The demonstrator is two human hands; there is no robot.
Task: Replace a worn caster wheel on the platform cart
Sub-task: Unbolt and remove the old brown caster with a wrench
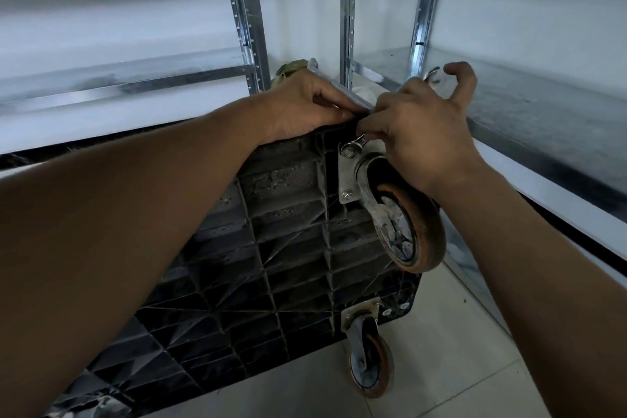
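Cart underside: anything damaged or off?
The cart stands tipped on edge, ribbed underside toward the camera. The upper caster has scuffed, darkened orange tread and a hub caked with whitish grime; the lower caster looks similarly dirty. No cracked ribs visible.

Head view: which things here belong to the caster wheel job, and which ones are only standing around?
Job: platform cart; upper caster with its bolted plate; left hand holding a metal piece; right hand, fingertips at the plate's top.
Standing around: metal shelving; lower caster, untouched; floor tiles.
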